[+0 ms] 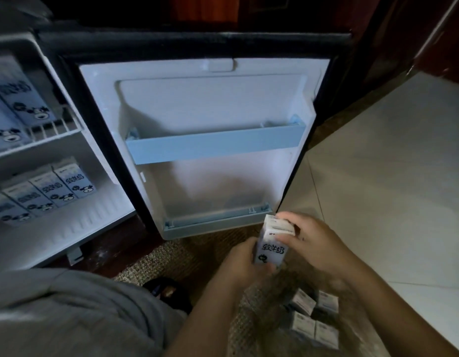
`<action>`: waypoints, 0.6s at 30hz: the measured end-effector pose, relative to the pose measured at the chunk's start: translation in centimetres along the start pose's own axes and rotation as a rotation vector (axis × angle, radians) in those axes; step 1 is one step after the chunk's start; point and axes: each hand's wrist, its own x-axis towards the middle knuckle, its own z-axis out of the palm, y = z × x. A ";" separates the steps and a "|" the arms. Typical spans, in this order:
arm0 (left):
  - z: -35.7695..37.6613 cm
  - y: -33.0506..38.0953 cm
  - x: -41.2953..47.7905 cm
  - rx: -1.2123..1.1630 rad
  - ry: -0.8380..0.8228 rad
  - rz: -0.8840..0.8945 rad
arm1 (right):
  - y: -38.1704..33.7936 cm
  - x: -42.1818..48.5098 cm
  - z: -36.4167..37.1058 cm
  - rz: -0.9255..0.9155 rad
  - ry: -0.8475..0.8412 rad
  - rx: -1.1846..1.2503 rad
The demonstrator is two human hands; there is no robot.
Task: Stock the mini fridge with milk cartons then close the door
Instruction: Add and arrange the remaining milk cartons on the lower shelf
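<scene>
Both hands hold one milk carton (271, 247). The left hand (242, 264) curls round its lower part and the right hand (313, 243) pinches its top between thumb and fingers. The carton stands nearly upright in the air, printed face toward the camera, just in front of the lower right corner of the open fridge door (210, 104) and above the mat.

The mini fridge (68, 228) fills the left side, its cabinet lit and its door swung wide, with the white inner liner facing out. The tile floor (390, 176) stretches pale along the right. A grey-clad leg (68, 313) takes up the bottom left corner. The woven mat (177, 256) lies under the door's lower edge and runs down toward the bottom of the view.

On the door, a blue upper rail (215, 145) crosses the liner at mid-height, and a lower rail (218, 220) runs along the bottom edge. Neither holds anything that shows.

Inside the cabinet, a white wire shelf (55, 130) carries upper cartons (24, 99) standing side by side at its left end. On the fridge floor, lower cartons (50, 189) form a row from the left edge toward the middle — about four, touching each other.

Spare cartons (313, 315) sit packed together on the mat near its right edge, below the right forearm, with only their tops showing. A dark sandal (166, 292) rests on the mat beside the leg.
</scene>
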 end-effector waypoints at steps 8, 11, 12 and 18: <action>-5.3 5.8 -2.3 0.096 0.177 0.351 | -6.3 -0.9 -5.1 -0.172 0.203 0.253; -7.7 7.7 -3.8 0.117 0.312 0.403 | -9.5 -0.8 -6.3 -0.241 0.328 0.281; -8.5 8.1 -4.3 0.117 0.349 0.421 | -10.6 -0.8 -6.7 -0.269 0.358 0.270; -15.1 9.4 -7.8 0.241 0.530 0.478 | -18.1 0.0 -7.9 -0.397 0.477 0.138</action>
